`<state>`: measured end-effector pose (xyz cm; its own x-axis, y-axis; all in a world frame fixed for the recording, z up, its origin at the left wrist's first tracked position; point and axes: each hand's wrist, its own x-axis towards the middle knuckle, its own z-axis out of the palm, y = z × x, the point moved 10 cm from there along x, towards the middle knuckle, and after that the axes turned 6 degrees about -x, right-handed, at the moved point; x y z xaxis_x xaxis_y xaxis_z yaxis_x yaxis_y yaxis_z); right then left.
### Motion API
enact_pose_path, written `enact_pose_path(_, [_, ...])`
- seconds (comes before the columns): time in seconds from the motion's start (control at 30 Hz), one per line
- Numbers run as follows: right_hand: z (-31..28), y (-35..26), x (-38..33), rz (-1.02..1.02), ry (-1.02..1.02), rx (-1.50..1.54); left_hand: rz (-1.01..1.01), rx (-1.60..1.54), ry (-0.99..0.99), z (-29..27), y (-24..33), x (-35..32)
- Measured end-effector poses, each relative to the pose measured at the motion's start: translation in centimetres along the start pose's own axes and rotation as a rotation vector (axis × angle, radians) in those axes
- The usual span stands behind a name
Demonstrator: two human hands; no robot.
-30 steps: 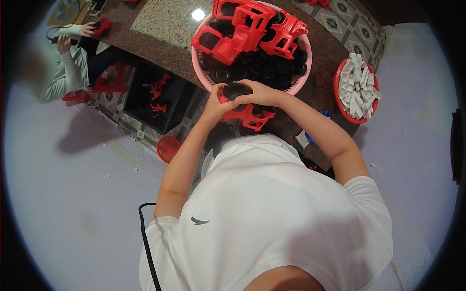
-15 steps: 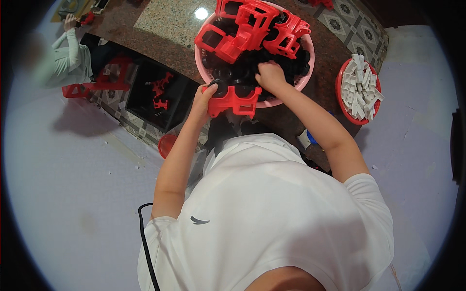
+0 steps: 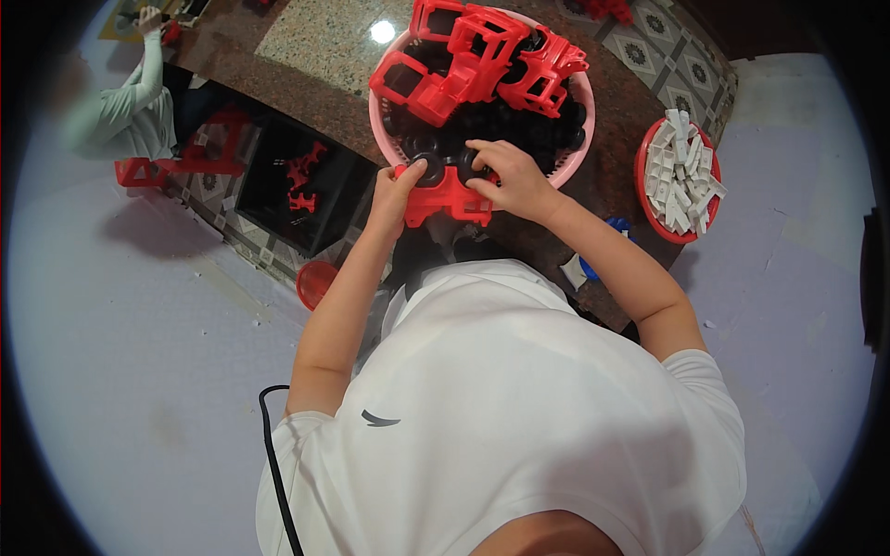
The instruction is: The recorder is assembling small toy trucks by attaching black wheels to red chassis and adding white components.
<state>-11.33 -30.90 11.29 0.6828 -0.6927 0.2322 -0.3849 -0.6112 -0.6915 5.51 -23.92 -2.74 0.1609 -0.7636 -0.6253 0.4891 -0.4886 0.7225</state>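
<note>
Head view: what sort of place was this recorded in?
Probably a workshop for plastic toys: a pink basket holds black wheels and red plastic frames, a red basket holds white plastic parts, and another person is at the stone counter.

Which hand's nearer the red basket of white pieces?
Right. The right hand is left of the red basket; the left hand is farther left, gripping the red frame's left end.

Left hand (image 3: 393, 196): most fingers hidden behind red frame (image 3: 447, 201)
Co-worker (image 3: 139, 120): head blurred
Stacked red frames (image 3: 438, 100): cut off at upper edge
</note>
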Motion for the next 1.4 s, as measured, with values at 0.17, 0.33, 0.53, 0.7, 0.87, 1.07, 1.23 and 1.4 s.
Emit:
enact_pose_path(0.17, [-0.7, -0.7, 0.1, 0.014, 0.007, -0.15, 0.065, -0.006, 0.078, 0.4, 1.3, -0.6])
enact_pose_path(0.33, [0.8, 0.4, -0.6, -0.017, -0.091, -0.146, 0.073, -0.07, 0.046, 0.5, 1.1, -0.6])
enact_pose_path(0.53, [3.6, -0.5, -2.9, -0.043, -0.18, -0.147, -0.022, -0.222, -0.039, -1.0, -0.4, -1.0])
enact_pose_path(0.7, [-0.7, 7.9, -2.6, 0.206, 0.254, -0.352, 0.034, -0.082, -0.104, -0.8, 2.6, -1.7])
enact_pose_path(0.87, [2.5, 12.1, -2.0, 0.19, -0.033, -0.611, -0.01, -0.136, -0.292, 2.1, 2.8, -2.0])
enact_pose_path(1.07, [-0.5, 13.2, -2.3, 0.482, 0.273, 0.087, -0.021, -0.163, -0.481, 4.0, 2.7, -3.0])
enact_pose_path(1.23, [6.9, 9.0, -5.1, 0.834, -0.432, 1.292, -0.038, -0.212, -0.563, 5.7, 3.5, -3.9])
enact_pose_path(1.4, [8.6, 8.1, -6.4, 0.855, -0.587, 1.325, -0.047, -0.222, -0.603, 6.8, 3.8, -3.8])
